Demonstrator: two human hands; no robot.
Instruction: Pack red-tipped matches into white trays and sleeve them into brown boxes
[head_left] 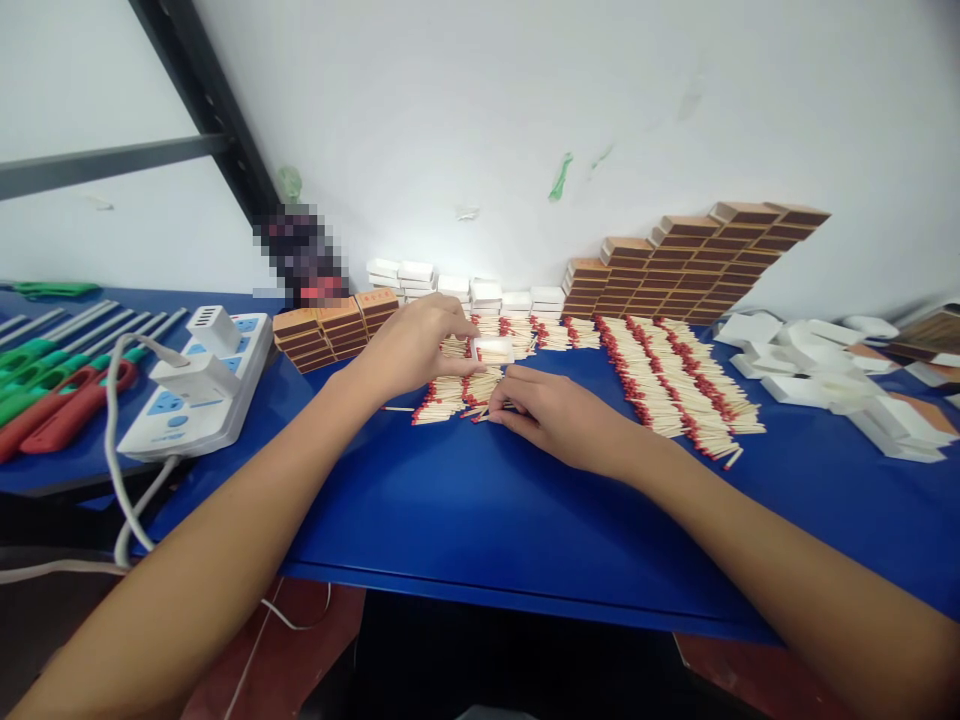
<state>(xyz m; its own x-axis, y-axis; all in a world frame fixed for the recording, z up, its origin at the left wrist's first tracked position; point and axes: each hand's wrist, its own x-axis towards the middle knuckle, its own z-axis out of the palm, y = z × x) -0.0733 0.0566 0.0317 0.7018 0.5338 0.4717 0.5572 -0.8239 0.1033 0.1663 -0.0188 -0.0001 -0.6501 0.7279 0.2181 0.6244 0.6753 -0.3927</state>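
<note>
Between thumb and fingers, my left hand (420, 345) grips a small white matchbox tray (493, 350) with some matches lying inside. Just below and right of it is my right hand (536, 410), its fingers pinched together at the edge of a pile of red-tipped matches (439, 402). What the right fingertips hold, if anything, is hidden. More matches lie around and behind the tray. Long rows of matches (675, 385) are spread to the right of my right hand.
Stacked brown matchboxes (697, 265) rise by the wall, with fewer boxes (337, 325) at left. White trays (435, 280) are stacked behind the matches; loose ones (832, 370) pile at right. A power strip (199, 390) with cables and red and green-handled tools (67, 390) occupy the left.
</note>
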